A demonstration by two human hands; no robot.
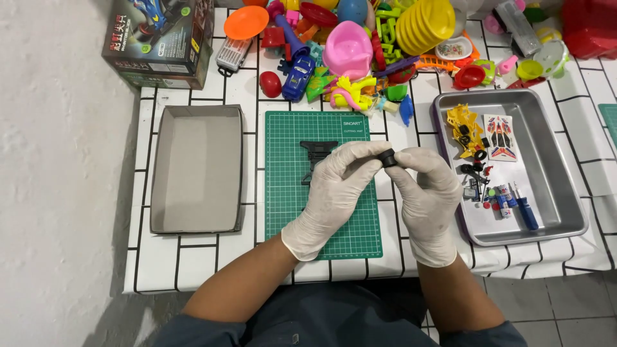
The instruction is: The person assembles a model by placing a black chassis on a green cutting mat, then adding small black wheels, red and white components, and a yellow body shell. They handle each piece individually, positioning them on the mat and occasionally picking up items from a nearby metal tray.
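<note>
Head view. Both hands wore pale disposable gloves and met above the right edge of a green cutting mat. The left hand and the right hand together pinched a small black tyre between fingertips, with the fingers of each hand curled closed about it; the tyre was held clear of the table, just above the mat's upper right corner. On the mat, partly hidden behind the left hand, lay a black chassis part. To the left of the mat stood an empty grey cardboard box lid, and beyond it, at the table's far left corner, a printed toy-car box. To the right of the hands sat a metal tray holding a yellow parts frame, a sticker sheet, further small black wheels, a blue-handled screwdriver and assorted small pieces too fine to tell apart. Along the far edge of the white tiled table lay a heap of coloured plastic toys, among them a pink potty, an orange plate, a blue toy car and a stack of yellow cups.
</note>
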